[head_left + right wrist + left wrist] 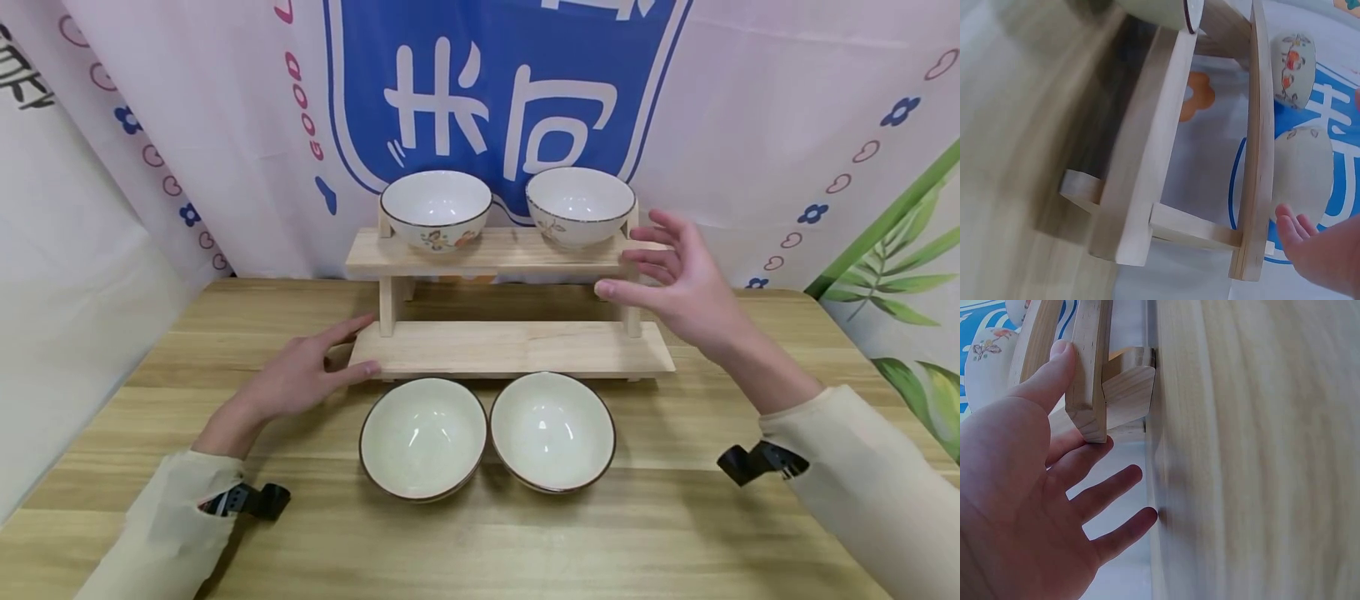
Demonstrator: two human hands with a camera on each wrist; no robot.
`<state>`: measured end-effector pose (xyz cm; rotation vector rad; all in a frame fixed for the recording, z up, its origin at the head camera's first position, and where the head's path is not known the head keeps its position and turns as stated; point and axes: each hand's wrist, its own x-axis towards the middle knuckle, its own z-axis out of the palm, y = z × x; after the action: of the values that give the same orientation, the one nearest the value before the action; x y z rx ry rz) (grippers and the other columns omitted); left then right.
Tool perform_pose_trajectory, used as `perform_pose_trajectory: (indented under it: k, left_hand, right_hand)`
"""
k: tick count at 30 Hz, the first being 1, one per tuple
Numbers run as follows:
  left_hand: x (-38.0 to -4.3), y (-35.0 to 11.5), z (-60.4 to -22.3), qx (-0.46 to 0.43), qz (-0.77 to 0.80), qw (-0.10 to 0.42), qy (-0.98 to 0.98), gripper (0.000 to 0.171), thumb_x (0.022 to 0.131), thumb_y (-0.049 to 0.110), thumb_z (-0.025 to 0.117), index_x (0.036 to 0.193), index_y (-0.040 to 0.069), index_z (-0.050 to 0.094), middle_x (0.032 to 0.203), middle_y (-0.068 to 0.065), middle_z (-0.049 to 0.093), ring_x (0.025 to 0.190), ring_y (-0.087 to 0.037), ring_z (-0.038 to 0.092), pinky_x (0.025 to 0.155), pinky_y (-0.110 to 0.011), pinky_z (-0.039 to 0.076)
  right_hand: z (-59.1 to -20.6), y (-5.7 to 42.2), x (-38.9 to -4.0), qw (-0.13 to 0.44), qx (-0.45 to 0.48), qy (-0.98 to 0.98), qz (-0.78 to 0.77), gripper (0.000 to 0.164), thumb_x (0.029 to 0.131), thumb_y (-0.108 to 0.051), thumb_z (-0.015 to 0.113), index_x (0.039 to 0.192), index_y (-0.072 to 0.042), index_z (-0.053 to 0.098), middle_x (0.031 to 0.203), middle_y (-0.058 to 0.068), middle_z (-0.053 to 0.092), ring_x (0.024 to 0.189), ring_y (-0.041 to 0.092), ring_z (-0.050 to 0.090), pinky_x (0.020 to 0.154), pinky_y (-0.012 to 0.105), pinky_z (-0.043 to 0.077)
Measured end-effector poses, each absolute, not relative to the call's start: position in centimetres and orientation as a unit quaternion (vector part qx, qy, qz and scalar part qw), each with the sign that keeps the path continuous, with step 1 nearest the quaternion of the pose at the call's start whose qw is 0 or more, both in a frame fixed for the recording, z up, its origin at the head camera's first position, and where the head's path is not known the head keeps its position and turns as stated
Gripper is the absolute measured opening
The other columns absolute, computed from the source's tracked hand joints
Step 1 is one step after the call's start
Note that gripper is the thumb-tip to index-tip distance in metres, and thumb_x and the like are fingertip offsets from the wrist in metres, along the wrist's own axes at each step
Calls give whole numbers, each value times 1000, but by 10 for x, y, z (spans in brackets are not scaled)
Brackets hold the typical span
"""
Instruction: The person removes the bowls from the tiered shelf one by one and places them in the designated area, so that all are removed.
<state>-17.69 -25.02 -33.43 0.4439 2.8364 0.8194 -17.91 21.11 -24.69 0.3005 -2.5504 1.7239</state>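
Observation:
A two-tier wooden display rack (517, 346) stands on the table. My left hand (303, 371) holds the left end of its lower board (1088, 381), thumb on one face and the index finger partly hidden behind it; the other fingers stretch outward. My right hand (686, 287), fingers loosely bent and spread, hovers by the right end of the upper board (495, 254), close to the right patterned bowl (577, 212). Left of that, a flower-patterned bowl (437, 212) sits on the same board. Two dark-rimmed bowls, left (423, 437) and right (552, 432), stand on the table before the rack.
Behind the rack hangs a printed cloth (750, 108) with a blue panel and white characters. The wood-grain table (480, 550) extends in front of the bowls. Each sleeve has a black wrist camera, left (262, 502) and right (742, 462).

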Motion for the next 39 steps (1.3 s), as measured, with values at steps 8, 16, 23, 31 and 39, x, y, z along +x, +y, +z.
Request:
perform_pose_trajectory:
  k: [8,16,23,31,39]
  left_hand:
    - [-177,-250,-335,149,273,76,947,85,101,61,64,170,23,29,161,-29,47,133,-53,61,101,-63,53]
    - [-177,-251,-335,151,278,76,946,85,102,59,64,170,22,29,161,-30,47,131,-52,63,99,-60,54]
    - [-177,-251,-335,149,278,78,946,85,102,60,63,170,22,29,162,-30,47,134,-55,59,104,-67,51]
    - [-177,-251,-336,150,280,78,945,85,102,60,64,170,23,29,162,-29,47,136,-55,58,106,-68,49]
    - [-177,-251,-335,149,280,78,945,85,102,60,64,170,23,29,161,-30,47,137,-56,57,107,-69,48]
  right_hand:
    - [-243,207,-201,30,75,-836,543,118,88,-33,89,171,-18,7,172,14,31,151,34,45,124,53,40]
    - [-240,201,-217,21,54,-840,539,126,85,-42,91,172,-18,2,173,15,27,153,35,43,124,53,41]
    - [-238,194,-231,14,48,-836,547,127,85,-41,91,171,-16,1,171,15,27,150,33,42,124,49,42]
    - [-236,191,-240,17,44,-832,552,126,85,-40,90,171,-15,1,168,16,29,150,31,39,125,45,41]
    - [-234,188,-251,16,42,-837,545,127,84,-42,92,170,-12,4,171,14,28,150,28,38,126,44,38]
